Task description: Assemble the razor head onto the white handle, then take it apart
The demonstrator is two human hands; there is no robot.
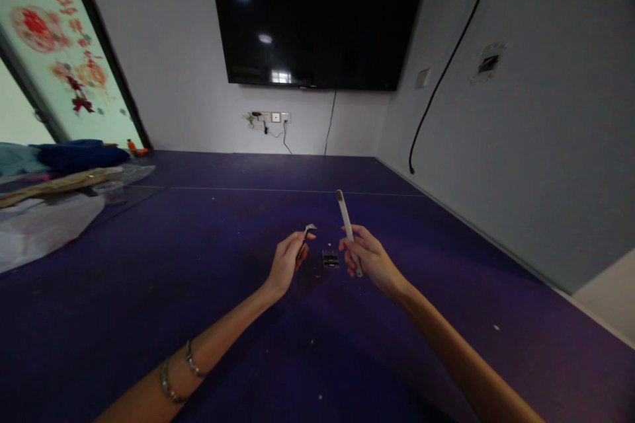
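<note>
My left hand (288, 263) is closed around a slim dark piece with a pale, shiny bent end (309, 228); its exact kind is too small to make out. In my right hand (370, 258) is a white toothbrush (346, 219), held by the handle and slanted, its dark-bristled head pointing up and away. Between the two hands, a small dark rectangular part (330, 259) lies on the purple surface (238, 344). Neither hand touches that part. The held piece and the toothbrush are apart from each other.
White plastic sheeting (49, 228) and dark blue cloth (82, 157) are piled at the far left. A large television (322, 20) hangs on the wall ahead, above sockets (276, 117) with cords. A black cable (441, 76) dangles along the right wall.
</note>
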